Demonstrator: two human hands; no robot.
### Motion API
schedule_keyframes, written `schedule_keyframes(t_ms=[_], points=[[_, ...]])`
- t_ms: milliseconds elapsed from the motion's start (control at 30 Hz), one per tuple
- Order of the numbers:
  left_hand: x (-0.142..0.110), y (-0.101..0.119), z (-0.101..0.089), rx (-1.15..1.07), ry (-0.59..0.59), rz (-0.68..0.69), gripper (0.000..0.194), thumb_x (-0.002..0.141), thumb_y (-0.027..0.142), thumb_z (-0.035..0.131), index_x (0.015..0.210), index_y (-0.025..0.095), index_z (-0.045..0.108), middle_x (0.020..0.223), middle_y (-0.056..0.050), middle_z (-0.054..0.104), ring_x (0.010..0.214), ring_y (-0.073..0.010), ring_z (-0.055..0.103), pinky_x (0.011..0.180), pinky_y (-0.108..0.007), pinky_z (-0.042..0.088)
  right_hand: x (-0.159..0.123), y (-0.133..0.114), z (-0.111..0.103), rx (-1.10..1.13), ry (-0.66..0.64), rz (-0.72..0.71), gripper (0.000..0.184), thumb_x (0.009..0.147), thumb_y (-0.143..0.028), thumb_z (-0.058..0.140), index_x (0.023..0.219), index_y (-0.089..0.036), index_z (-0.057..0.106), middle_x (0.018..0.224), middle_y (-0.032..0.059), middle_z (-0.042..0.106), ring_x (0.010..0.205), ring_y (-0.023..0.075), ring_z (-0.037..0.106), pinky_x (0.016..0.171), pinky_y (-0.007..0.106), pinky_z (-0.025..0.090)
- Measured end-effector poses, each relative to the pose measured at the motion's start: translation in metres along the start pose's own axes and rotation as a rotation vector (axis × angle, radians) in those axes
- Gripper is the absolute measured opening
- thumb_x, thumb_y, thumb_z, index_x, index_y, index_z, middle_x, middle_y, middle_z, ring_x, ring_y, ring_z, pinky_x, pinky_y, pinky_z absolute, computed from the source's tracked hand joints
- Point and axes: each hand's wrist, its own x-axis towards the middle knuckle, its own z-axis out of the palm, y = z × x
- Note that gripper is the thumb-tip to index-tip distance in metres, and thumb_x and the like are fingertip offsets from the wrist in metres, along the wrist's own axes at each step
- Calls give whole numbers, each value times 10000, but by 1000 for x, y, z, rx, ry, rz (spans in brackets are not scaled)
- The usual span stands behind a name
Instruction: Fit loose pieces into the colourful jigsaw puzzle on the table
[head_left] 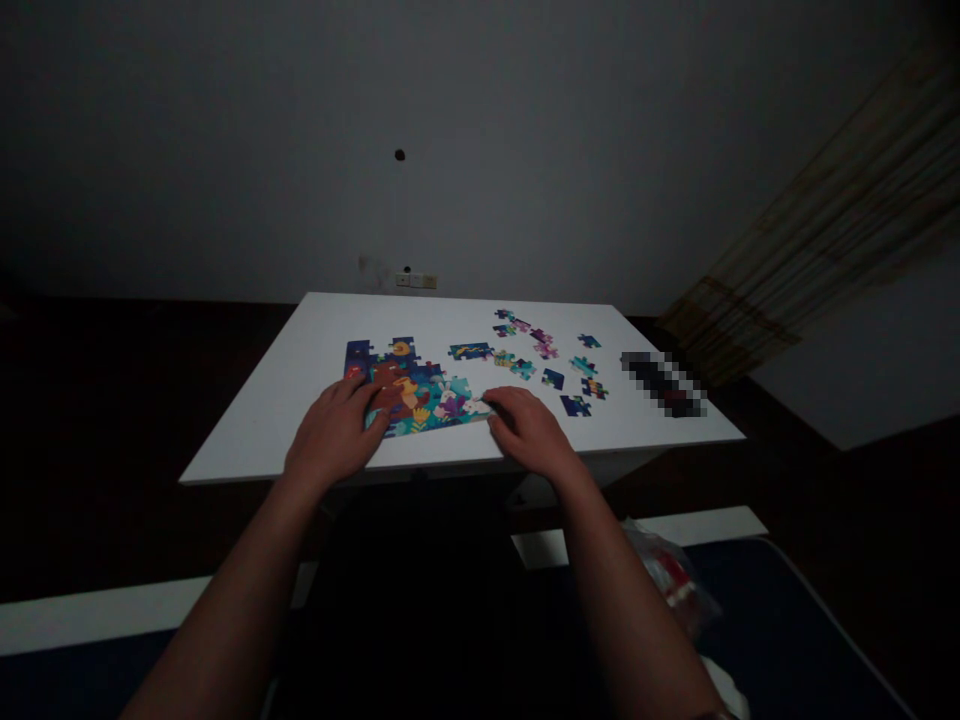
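Observation:
A partly joined jigsaw puzzle (409, 395) lies near the front edge of the white table, showing a brown bear, white rabbits and plants. My left hand (334, 425) rests on its left side, fingers laid flat and thumb apart. At its lower right corner, my right hand (531, 428) has curled fingers and thumb on the edge of a puzzle piece with a white rabbit (476, 407). The fingers partly cover that corner. Just beyond the joined part is a blue and yellow strip of puzzle (470, 351).
Several loose puzzle pieces (576, 406) are scattered over the right half of the white table (255, 420). A dark pixelated object (664, 385) lies near the table's right edge. A clear plastic bag (675, 585) is beside my right forearm. A curtain (810, 230) hangs at the right.

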Motion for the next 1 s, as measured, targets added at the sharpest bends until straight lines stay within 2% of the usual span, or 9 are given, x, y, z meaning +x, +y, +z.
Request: schedule_keyframes(t_ms=[167, 333, 633, 1000], points=[[-1, 0, -1, 7, 4, 14, 597, 1018, 492, 396, 1423, 116, 621, 1541, -196, 527, 1407, -372, 505, 1186, -516, 416, 1, 1, 0, -13, -9, -26, 328, 964, -231, 549, 1252, -254, 703, 1309, 90, 717, 1264, 284, 634, 1135, 477, 505], [0, -2, 2, 11, 9, 17, 601, 1022, 501, 401, 1438, 122, 611, 1534, -189, 533, 1398, -371, 511, 1177, -523, 424, 1, 2, 1, -8, -3, -35, 324, 963, -238, 568, 1263, -223, 692, 1308, 106, 715, 1250, 295, 636, 1124, 489, 505], [1, -2, 3, 25, 24, 42, 584, 1022, 479, 415, 1414, 102, 629, 1510, -210, 550, 1371, -383, 529, 1161, -528, 436, 1, 4, 2, -8, -6, -36, 295, 967, -250, 583, 1233, -243, 710, 1315, 102, 714, 1256, 300, 635, 1119, 499, 504], [0, -2, 4, 22, 15, 13, 599, 1016, 478, 420, 1454, 114, 606, 1543, -198, 531, 1407, -372, 508, 1179, -525, 421, 1, 3, 2, -13, 6, -35, 293, 963, -247, 591, 1223, -253, 725, 1308, 101, 718, 1254, 290, 640, 1118, 478, 507]])
